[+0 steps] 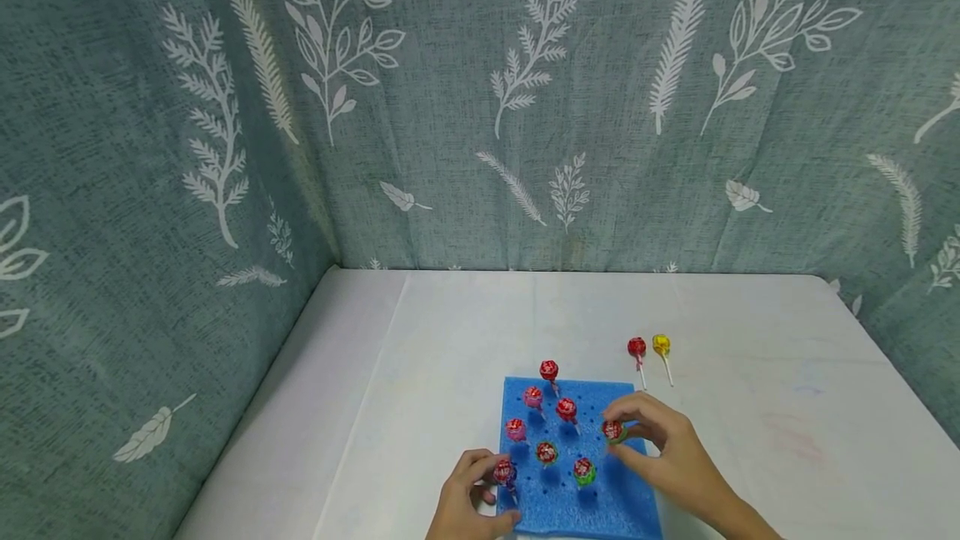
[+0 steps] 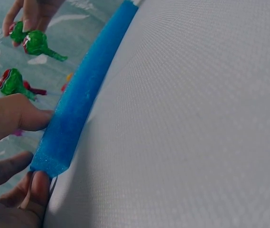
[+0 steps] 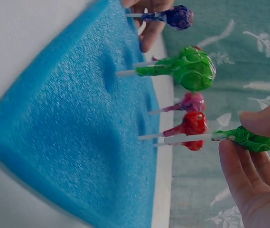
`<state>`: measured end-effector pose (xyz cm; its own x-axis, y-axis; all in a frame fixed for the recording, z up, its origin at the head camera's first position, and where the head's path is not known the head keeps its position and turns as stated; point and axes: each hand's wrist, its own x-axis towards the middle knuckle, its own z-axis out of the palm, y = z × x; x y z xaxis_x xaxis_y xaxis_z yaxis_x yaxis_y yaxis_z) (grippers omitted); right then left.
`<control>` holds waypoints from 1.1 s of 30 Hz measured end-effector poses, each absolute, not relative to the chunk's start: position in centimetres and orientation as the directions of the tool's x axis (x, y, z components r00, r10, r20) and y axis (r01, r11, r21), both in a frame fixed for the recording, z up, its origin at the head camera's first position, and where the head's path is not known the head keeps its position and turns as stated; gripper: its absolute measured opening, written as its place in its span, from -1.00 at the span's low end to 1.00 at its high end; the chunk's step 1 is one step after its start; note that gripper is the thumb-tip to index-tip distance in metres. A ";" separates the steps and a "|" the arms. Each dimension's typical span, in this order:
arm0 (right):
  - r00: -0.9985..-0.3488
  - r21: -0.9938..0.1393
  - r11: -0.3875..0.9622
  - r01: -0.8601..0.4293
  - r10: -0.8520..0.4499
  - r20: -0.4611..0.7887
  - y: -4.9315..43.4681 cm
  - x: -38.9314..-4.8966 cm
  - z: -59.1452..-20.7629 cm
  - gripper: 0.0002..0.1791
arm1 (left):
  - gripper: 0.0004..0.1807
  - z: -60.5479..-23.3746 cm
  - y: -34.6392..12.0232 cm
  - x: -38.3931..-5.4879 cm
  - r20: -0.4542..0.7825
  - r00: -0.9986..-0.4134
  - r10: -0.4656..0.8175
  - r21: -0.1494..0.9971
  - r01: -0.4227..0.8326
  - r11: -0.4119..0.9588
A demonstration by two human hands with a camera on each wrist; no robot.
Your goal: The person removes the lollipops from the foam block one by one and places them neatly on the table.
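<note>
A blue foam board point(image 1: 615, 515) dotted with small holes lies on the table, and several wrapped lollipops stand in it by their sticks. My right hand point(image 1: 667, 448) pinches a green-wrapped lollipop point(image 3: 251, 140) by its head, over the board's right side. Its white stick points toward the foam, the tip in front of a red lollipop point(image 3: 194, 124) in the right wrist view. At the board's left edge, my left hand point(image 1: 472, 494) grips the foam between thumb and fingers, beside a purple lollipop point(image 1: 505, 472). A green lollipop point(image 1: 584, 471) stands near the board's middle.
Beyond the board's far right corner, a red lollipop point(image 1: 637, 347) and a yellow lollipop point(image 1: 661, 345) lie on the white table point(image 1: 420, 357). A grey-green curtain point(image 1: 450, 107) with white leaf prints hangs behind the table and along its left side.
</note>
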<state>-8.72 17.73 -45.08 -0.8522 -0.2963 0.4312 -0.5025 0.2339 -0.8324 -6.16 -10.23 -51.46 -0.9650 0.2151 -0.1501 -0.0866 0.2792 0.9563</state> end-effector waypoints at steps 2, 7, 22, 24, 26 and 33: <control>-0.857 -0.834 0.239 -0.496 -0.288 0.427 17.9 -8.8 -45.0 -0.59 | -0.33 -51.4 -10.2 -6.2 -0.148 -0.965 0.215 0.957 -0.085 0.276; -0.851 -0.826 0.236 -0.512 -0.273 0.450 18.4 -9.1 -44.6 -0.58 | -0.33 -51.4 -10.2 -6.1 -0.150 -0.966 0.210 0.956 -0.087 0.280; -0.886 -0.825 0.324 -0.464 -0.192 0.423 19.9 -9.7 -44.2 -0.55 | -0.33 -51.4 -9.9 -6.1 -0.155 -0.969 0.192 0.950 -0.092 0.299; -0.881 -0.823 0.315 -0.473 -0.196 0.431 20.0 -9.8 -44.2 -0.56 | -0.33 -51.3 -9.9 -6.1 -0.155 -0.969 0.192 0.950 -0.093 0.297; -0.869 -0.814 0.306 -0.494 -0.202 0.451 20.3 -10.0 -44.1 -0.55 | -0.33 -51.3 -9.9 -6.1 -0.156 -0.969 0.192 0.950 -0.094 0.297; -0.859 -0.794 0.329 -0.511 -0.166 0.484 21.1 -10.5 -43.8 -0.52 | -0.34 -51.2 -9.9 -5.9 -0.156 -0.970 0.188 0.949 -0.094 0.302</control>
